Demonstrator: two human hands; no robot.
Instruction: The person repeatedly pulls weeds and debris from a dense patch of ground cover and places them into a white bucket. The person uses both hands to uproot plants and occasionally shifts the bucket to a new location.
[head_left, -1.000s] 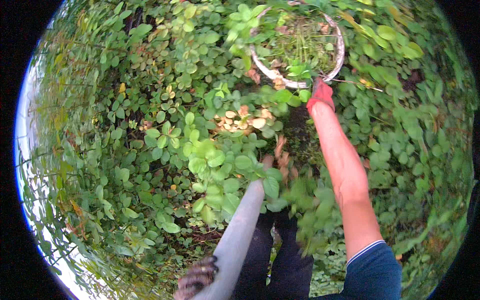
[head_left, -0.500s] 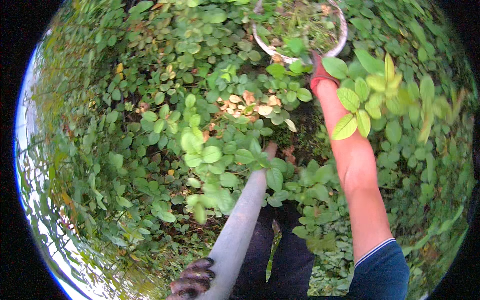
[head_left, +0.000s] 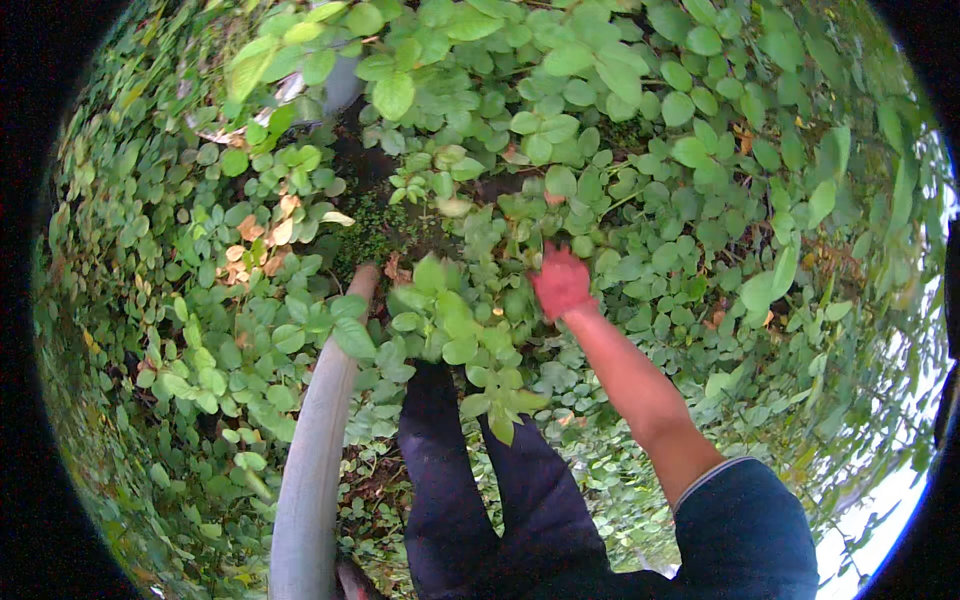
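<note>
My right hand, in a red glove, reaches among green leafy stems right of the middle. Its fingers look loosely apart, slightly blurred, and I see nothing held in them. On the lower left a long grey pole slants up to a brownish end near the soil. Beside it, at the bottom edge, a dark sliver of my left hand shows against the pole; most of that hand is hidden. Leaves overlap the pole's upper part.
A pale-rimmed container stands at the upper left, partly covered by leaves. Dry brown leaves lie left of a patch of dark soil. Dense low foliage surrounds me. My legs in dark trousers stand below the middle.
My right hand has left the container's rim and come down among the plants. The view has swung right, so the container, dry leaves and pole sit further left.
</note>
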